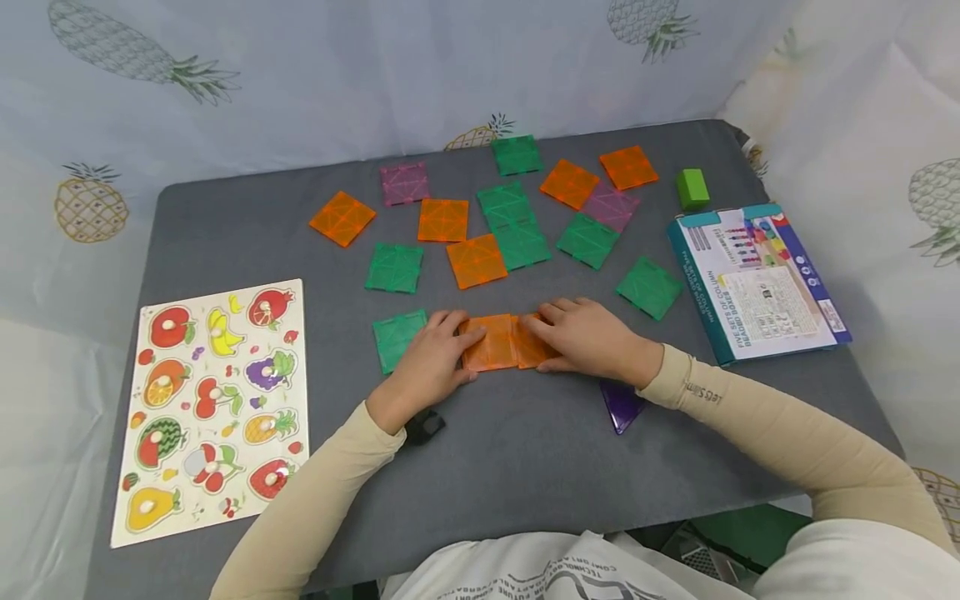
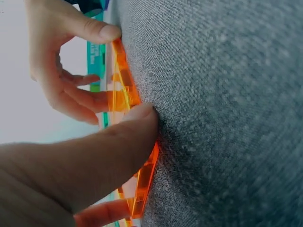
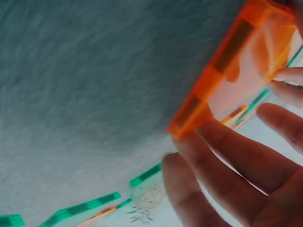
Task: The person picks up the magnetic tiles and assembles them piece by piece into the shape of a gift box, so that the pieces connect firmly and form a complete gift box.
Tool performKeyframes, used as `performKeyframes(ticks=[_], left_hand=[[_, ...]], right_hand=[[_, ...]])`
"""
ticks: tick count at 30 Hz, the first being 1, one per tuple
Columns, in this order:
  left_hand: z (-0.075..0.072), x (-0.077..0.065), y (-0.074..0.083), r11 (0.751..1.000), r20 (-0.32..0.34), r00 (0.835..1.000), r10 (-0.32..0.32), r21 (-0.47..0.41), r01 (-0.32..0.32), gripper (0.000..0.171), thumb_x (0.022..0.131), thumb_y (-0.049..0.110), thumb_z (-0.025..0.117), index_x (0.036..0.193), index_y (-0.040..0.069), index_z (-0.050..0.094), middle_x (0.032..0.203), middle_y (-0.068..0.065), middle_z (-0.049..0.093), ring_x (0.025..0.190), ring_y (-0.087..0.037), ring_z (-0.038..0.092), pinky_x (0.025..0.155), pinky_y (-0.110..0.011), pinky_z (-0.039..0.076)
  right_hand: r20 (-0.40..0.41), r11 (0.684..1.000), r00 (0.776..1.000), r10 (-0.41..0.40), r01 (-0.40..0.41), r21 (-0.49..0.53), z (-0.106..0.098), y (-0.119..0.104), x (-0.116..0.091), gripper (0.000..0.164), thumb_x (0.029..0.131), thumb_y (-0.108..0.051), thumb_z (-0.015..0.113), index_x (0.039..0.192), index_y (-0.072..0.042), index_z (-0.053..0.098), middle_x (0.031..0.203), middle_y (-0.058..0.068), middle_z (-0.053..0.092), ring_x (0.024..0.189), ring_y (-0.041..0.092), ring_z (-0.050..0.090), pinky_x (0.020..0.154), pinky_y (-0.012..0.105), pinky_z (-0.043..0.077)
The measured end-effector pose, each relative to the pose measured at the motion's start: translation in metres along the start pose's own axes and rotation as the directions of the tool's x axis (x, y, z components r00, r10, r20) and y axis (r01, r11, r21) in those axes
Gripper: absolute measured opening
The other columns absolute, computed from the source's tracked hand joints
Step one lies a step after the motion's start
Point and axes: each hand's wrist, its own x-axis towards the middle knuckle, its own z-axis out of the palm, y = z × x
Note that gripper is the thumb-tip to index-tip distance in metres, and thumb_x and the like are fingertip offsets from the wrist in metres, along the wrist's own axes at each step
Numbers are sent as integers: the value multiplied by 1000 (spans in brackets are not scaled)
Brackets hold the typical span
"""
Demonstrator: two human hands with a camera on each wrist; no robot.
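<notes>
Near the middle of the table, two see-through orange magnetic tiles lie edge to edge. My left hand (image 1: pixel 426 367) pinches the left orange tile (image 1: pixel 492 343), thumb on the near side and fingers beyond it, as the left wrist view also shows. From the other side, my right hand (image 1: pixel 598 337) holds the right orange tile (image 1: pixel 527 353) between thumb and fingers, covering much of it. In the right wrist view the fingertips (image 3: pixel 189 142) touch the end of an orange tile (image 3: pixel 213 80). A green tile (image 1: pixel 392 340) lies beside the left hand.
Several green tiles (image 1: pixel 587 240), orange tiles (image 1: pixel 442 220) and purple tiles (image 1: pixel 405 183) are spread behind the hands. A fruit puzzle board (image 1: pixel 251 358) lies left; a box (image 1: pixel 765 292) and green block (image 1: pixel 692 189) lie right. A dark purple triangle (image 1: pixel 621 407) sits under the right wrist.
</notes>
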Motion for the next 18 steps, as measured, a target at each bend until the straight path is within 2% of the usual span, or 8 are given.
performKeyframes(ticks=[2, 4, 8, 10, 13, 16, 18], left_hand=[[-1, -1, 0, 1000, 18, 1000, 7, -11, -6, 60, 79, 28, 79, 133, 11, 59, 133, -16, 51, 123, -35, 44, 102, -47, 42], [-4, -1, 0, 1000, 37, 999, 12, -22, -11, 57, 80, 30, 78, 131, 10, 60, 131, -17, 51, 122, -35, 44, 102, -46, 42], [-14, 11, 1, 998, 70, 998, -6, -58, 11, 53, 85, 33, 73, 130, 7, 60, 127, -18, 53, 117, -36, 47, 99, -46, 43], [-21, 24, 0, 997, 59, 998, -26, -67, 30, 53, 88, 32, 70, 133, 7, 57, 129, -19, 52, 119, -37, 47, 99, -47, 44], [-28, 50, -6, 997, 17, 998, -63, -45, 63, 60, 89, 30, 69, 140, 6, 49, 140, -20, 45, 128, -38, 43, 105, -48, 40], [-30, 77, -16, 992, 2, 992, -123, 7, 123, 70, 88, 33, 70, 145, 5, 41, 147, -19, 38, 135, -38, 37, 108, -48, 38], [-30, 90, -21, 986, 33, 986, -164, 49, 162, 78, 87, 37, 70, 149, 6, 34, 151, -18, 33, 137, -38, 34, 107, -49, 39]], right_hand=[[20, 1000, 1000, 1, -1, 27, -1, -1, 1, 67, 81, -58, 67, 129, -12, 57, 106, 8, 64, 91, 25, 61, 78, 41, 54], [47, 993, 999, 22, -27, 114, -2, 2, 5, 64, 83, -57, 65, 129, -12, 58, 107, 7, 64, 93, 25, 62, 80, 41, 53], [48, 953, 990, 133, -141, 269, -3, 27, 24, 50, 91, -46, 61, 123, -8, 63, 109, 9, 65, 97, 26, 62, 84, 43, 52], [20, 939, 980, 199, -197, 281, -5, 44, 37, 42, 93, -38, 62, 119, -5, 65, 113, 12, 65, 101, 30, 61, 86, 46, 50], [8, 937, 966, 257, -252, 243, -8, 64, 58, 40, 92, -33, 64, 120, -4, 65, 125, 16, 60, 116, 35, 54, 94, 53, 46], [51, 936, 961, 274, -278, 216, -9, 78, 79, 48, 92, -36, 64, 129, -5, 61, 136, 18, 53, 128, 37, 45, 100, 57, 41], [109, 925, 951, 290, -307, 225, -8, 85, 90, 56, 92, -39, 63, 137, -6, 53, 137, 19, 48, 124, 37, 44, 98, 54, 42]])
